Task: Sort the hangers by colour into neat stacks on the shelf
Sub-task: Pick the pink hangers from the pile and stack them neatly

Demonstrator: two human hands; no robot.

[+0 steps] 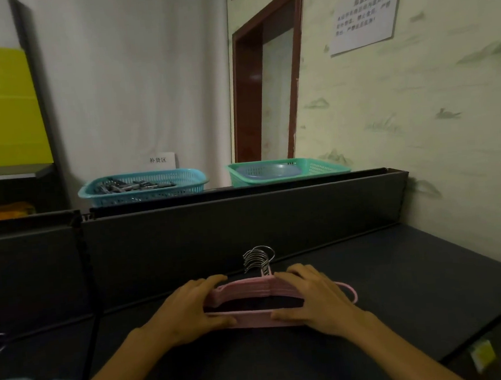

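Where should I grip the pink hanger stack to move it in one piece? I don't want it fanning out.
Grip the pink stack at both shoulder ends, coming from the near side, as the left hand and right hand do now: fingers over the top arms, thumbs on the bottom bar. It lies flat on the shelf with hooks pointing away, so pinching both ends should keep it aligned.

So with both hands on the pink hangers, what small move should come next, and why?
Probably squeeze and nudge the pink hangers square. The left hand and right hand grip the stack's ends on the shelf, and one arm sticks out at the right, so it isn't yet neat.
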